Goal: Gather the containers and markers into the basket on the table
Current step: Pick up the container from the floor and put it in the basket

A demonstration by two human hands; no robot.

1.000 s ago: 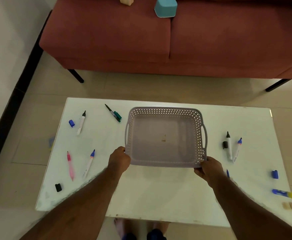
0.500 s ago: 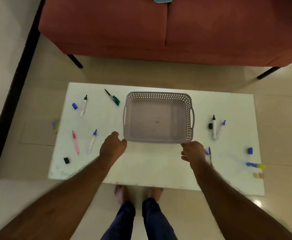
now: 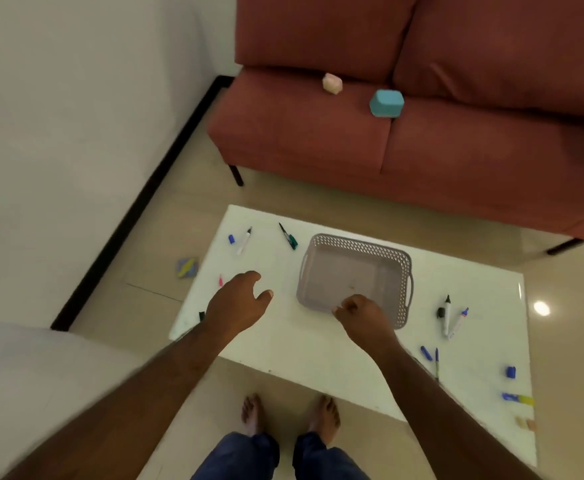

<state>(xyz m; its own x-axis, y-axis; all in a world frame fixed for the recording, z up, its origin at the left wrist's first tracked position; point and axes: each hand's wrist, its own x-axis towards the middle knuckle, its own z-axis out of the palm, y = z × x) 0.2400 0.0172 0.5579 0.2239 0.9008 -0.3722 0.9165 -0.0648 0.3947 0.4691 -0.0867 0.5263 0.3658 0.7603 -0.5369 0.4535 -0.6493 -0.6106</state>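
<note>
A grey perforated basket sits empty on the white table. My left hand hovers left of the basket with loose fingers and holds nothing. My right hand hangs over the basket's near edge, fingers curled, holding nothing. Markers lie scattered: a white one and a green one at the far left, a pink one partly behind my left hand, two white ones on the right. A teal container and a pink container rest on the sofa.
A red sofa stands beyond the table. Loose caps and a blue and yellow marker lie at the table's right end. A small blue item lies on the floor at the left. My bare feet are at the near table edge.
Both hands have let go of the basket, which now rests on the table. The view has risen and swung left, bringing the sofa's containers into sight.
</note>
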